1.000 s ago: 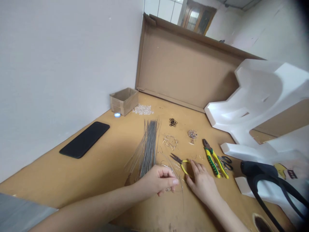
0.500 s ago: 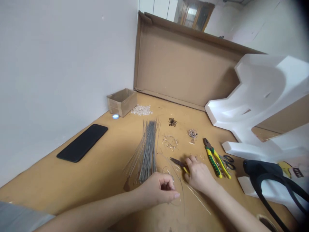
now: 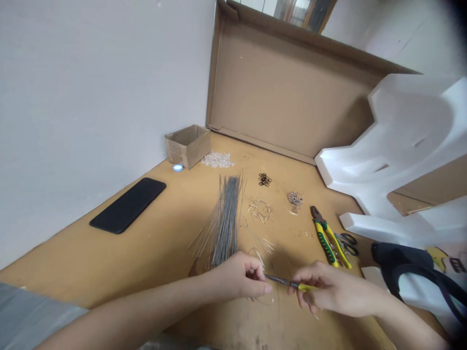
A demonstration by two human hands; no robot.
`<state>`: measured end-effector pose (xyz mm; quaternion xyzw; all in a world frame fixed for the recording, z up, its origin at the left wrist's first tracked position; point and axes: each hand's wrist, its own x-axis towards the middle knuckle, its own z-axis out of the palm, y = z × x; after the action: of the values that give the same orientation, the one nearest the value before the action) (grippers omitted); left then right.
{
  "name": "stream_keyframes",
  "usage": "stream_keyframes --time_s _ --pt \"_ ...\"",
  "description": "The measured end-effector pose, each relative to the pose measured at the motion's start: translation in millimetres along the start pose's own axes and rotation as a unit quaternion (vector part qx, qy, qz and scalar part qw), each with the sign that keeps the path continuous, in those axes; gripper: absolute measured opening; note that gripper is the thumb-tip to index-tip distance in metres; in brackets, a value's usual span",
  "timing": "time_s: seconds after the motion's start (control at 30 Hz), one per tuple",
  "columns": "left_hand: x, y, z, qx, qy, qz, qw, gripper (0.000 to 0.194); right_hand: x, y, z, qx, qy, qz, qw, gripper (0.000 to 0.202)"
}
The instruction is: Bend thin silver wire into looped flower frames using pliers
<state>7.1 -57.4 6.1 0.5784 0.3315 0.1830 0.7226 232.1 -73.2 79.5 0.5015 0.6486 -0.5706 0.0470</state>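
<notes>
- Stretching under everything, the wooden tabletop (image 3: pixel 153 255) looks firm and flat, good for resting the wrists against during fine work.
- Lying just beyond the left forearm, the bundle of grey wires (image 3: pixel 226 223) probably has some weight as a mass, though each strand should be light and springy; the ends fan out, so one strand is best drawn singly from the splayed edge, by its middle.
- Resting right of the right hand, the green-and-yellow pliers (image 3: pixel 323 243) look the heavier tool, to be taken by the padded handles.
- Held in the right hand (image 3: pixel 330 289), whose fingers are wrapped round the yellow grip, the small pliers (image 3: pixel 292 283) point leftward with their dark nose at the left fingertips; rigid and light, they should steer best from well back on the handles. Whether the nose bites on anything cannot be told.
- Pinched between thumb and curled fingers of the left hand (image 3: pixel 246 279), the thin wire piece (image 3: pixel 260 256) is partly hidden, its curved ends showing above and below; likely nearly weightless, springy and apt to twist, it wants a firm pinch close to the bend.
</notes>
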Motion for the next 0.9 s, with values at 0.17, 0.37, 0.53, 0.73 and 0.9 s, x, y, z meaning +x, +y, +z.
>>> stream_keyframes --time_s 0.17,0.37,0.53,0.73,0.9 --pt "-1.7 0.3 -0.8 0.025 -0.002 0.003 1.0 0.021 1.4 -2.3 0.3 0.055 -0.013 0.013 0.998 0.022" --pt "-1.6 -2.6 -1.6 0.057 -0.008 0.024 0.998 0.022 -0.4 -4.6 0.3 0.079 -0.025 0.029 0.996 0.023" --pt "-1.4 -2.7 -2.5 0.068 -0.01 0.024 0.997 0.027 3.1 -1.3 1.6 0.1 -0.037 0.03 0.994 0.026" --pt "-2.4 -0.4 -2.6 0.072 -0.015 0.037 0.997 0.031 8.4 7.8 2.0 0.166 -0.054 0.015 0.985 0.028" --pt "-0.8 -3.8 -3.2 0.05 -0.028 0.026 0.998 0.031 7.3 8.4 1.1 0.16 -0.055 0.015 0.985 0.029"
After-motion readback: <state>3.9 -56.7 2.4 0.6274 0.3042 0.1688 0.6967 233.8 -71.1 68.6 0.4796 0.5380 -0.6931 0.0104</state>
